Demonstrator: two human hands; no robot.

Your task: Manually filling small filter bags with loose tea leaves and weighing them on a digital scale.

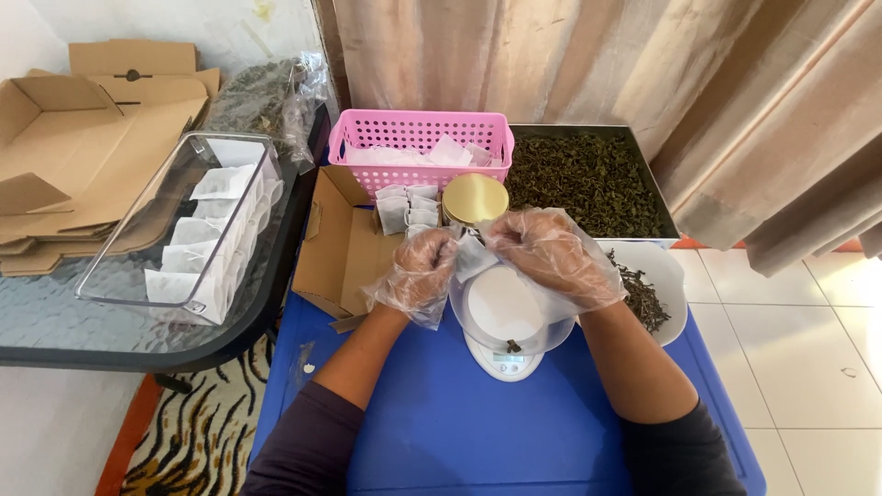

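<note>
left hand (421,266), right hand (549,253) both pinch white sachet (474,259) over scale (503,356).

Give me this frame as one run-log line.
left hand: gloved, on white sachet | right hand: gloved, same sachet | below: white scale | right: leaf tray

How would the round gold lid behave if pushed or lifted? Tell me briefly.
The gold lid looks rigid and metallic, so it probably stays stiff and light. Its smooth, shiny top may slip under the plastic-gloved right hand. Lying flat behind the scale, it would likely slide; on edge, being round, it could roll.
</note>
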